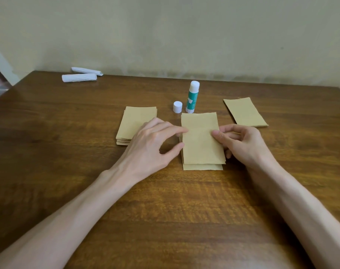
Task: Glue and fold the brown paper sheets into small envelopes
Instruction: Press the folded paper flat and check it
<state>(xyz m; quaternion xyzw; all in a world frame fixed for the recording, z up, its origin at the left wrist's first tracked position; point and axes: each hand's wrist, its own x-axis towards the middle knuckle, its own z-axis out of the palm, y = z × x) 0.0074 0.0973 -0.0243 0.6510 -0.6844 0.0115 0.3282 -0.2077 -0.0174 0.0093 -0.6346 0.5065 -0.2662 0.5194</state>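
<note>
Wooden table (48, 133) fills the view, and nearest the person a folded brown sheet (202, 140) lies flat, its flap short of the lower edge. The left hand (151, 144) and right hand (241, 142) pinch its side edges with fingertips, likely squaring the fold. Beyond, an uncapped glue stick (192, 98) stands beside its cap (177, 106), between the sheet stack (134, 121) and finished pile (244, 111).

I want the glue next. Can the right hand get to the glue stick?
Probably yes. The glue stick stands upright, uncapped, just beyond the folded paper that the right hand holds; nothing blocks it, but the hand must let go first.
</note>
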